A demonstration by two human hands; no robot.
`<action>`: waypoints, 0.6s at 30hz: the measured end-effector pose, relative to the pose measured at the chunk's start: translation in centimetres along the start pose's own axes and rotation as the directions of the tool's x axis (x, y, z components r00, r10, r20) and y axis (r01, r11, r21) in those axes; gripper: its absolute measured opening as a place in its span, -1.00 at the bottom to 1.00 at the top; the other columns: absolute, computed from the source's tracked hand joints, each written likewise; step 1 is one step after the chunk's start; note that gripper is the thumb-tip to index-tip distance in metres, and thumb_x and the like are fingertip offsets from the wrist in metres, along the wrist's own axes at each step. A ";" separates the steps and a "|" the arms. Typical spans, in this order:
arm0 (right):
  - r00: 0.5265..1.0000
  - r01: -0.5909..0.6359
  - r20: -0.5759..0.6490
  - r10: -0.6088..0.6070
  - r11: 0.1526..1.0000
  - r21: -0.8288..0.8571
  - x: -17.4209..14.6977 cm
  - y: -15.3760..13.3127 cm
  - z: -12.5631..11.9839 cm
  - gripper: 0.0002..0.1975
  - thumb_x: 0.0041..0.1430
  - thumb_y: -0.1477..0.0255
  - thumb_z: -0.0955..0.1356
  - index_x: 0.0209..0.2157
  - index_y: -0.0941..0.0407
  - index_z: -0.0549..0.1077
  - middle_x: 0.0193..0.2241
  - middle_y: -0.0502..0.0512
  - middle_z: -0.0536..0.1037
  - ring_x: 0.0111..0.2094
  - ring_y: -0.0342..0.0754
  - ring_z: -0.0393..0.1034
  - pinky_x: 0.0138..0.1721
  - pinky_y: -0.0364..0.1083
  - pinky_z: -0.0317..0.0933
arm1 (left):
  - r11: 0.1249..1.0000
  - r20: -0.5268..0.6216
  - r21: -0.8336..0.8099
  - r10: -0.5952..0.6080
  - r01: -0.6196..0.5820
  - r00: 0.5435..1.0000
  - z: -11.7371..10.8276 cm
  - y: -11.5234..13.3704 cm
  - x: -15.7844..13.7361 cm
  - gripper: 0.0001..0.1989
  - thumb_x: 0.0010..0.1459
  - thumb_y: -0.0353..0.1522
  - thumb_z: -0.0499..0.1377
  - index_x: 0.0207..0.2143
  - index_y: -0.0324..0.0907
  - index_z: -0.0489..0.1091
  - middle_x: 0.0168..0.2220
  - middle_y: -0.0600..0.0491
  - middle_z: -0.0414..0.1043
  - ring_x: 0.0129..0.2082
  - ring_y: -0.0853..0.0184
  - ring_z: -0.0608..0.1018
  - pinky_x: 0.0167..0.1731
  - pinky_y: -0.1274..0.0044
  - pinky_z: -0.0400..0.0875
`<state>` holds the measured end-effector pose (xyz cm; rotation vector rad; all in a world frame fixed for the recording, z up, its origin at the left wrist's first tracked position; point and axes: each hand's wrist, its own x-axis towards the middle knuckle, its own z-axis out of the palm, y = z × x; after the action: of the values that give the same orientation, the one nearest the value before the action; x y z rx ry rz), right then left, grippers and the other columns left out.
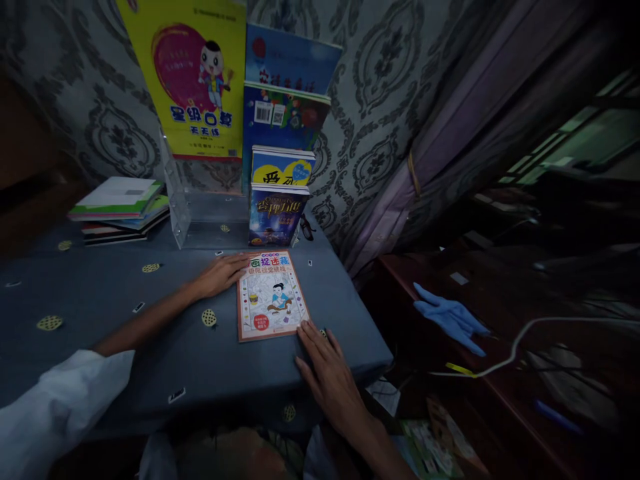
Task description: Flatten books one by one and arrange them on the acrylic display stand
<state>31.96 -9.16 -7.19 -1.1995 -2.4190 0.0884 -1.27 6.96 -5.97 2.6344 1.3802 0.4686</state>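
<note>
A thin picture book (273,293) with an orange border and a drawn figure on its cover lies face up on the grey-blue tablecloth. My left hand (223,275) rests over its upper left corner, fingers laid out together and covering part of the title. At the lower right corner, the fingertips of my right hand (325,360) touch the cover's edge; those fingers are stretched out and the thumb is apart. Neither hand grips anything. Just behind the book stands a clear stepped rack (210,212) with a dark blue book (277,215) at its front.
Higher on the rack stand a large yellow workbook (200,80) and several blue books. A stack of books (123,207) lies left of it, and dark glasses (306,229) lie to its right. Beyond the table's right edge, a blue glove (450,317) and a white cable (520,340) lie on a dark red surface.
</note>
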 end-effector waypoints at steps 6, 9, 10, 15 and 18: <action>0.999 0.007 -0.046 -0.007 1.000 0.007 0.1 0.2 0.2 -0.38 0.41 0.42 0.20 0.42 0.01 -0.06 0.29 0.22 0.32 0.30 0.09 0.21 0.26 0.23 0.20 | 0.997 -0.089 0.030 -0.068 0.071 0.994 1.4 -1.2 1.4 -0.48 0.42 -0.18 -0.17 0.23 -0.24 0.31 0.27 -0.16 0.31 0.26 0.15 0.36 0.24 0.22 0.21; 0.998 0.007 -0.059 -0.008 1.000 -0.013 0.1 0.5 0.5 -0.36 0.41 0.40 0.21 0.42 0.02 -0.08 0.29 0.22 0.32 0.32 0.11 0.17 0.23 0.24 0.24 | 0.996 -0.106 0.058 -0.058 0.064 0.993 1.1 -0.7 1.0 -0.49 0.41 -0.21 -0.16 0.20 -0.27 0.35 0.24 -0.17 0.35 0.22 0.15 0.41 0.22 0.23 0.25; 0.998 0.009 -0.057 -0.010 1.000 -0.020 0.1 0.6 0.5 -0.35 0.41 0.38 0.22 0.43 0.03 -0.10 0.29 0.23 0.31 0.33 0.13 0.17 0.22 0.25 0.24 | 0.995 -0.102 0.071 -0.056 0.064 0.993 0.8 -0.4 0.8 -0.50 0.41 -0.22 -0.14 0.18 -0.27 0.36 0.22 -0.17 0.37 0.20 0.14 0.44 0.21 0.24 0.27; 0.998 0.054 -0.012 -0.055 0.997 -0.045 -0.3 0.7 0.0 -0.21 0.33 0.25 0.32 0.43 0.04 -0.14 0.32 0.30 0.26 0.33 0.21 0.15 0.20 0.31 0.25 | 0.990 -0.100 0.114 -0.071 0.082 0.992 -0.7 1.1 -1.7 -0.53 0.39 -0.20 -0.10 0.16 -0.18 0.40 0.15 -0.12 0.46 0.09 0.13 0.52 0.13 0.26 0.36; 0.996 0.086 0.006 -0.086 0.996 -0.039 -0.8 0.4 -0.3 -0.14 0.25 0.18 0.39 0.42 0.04 -0.09 0.32 0.32 0.25 0.32 0.26 0.15 0.21 0.33 0.24 | 0.987 -0.105 0.120 -0.097 0.109 0.990 -1.2 1.8 -3.6 -0.50 0.39 -0.15 -0.12 0.16 -0.17 0.41 0.13 -0.12 0.47 0.08 0.11 0.52 0.11 0.26 0.39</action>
<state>32.79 -9.60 -7.35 -1.1113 -2.4831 0.0178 -2.22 2.95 -5.20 2.6527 1.6176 0.5220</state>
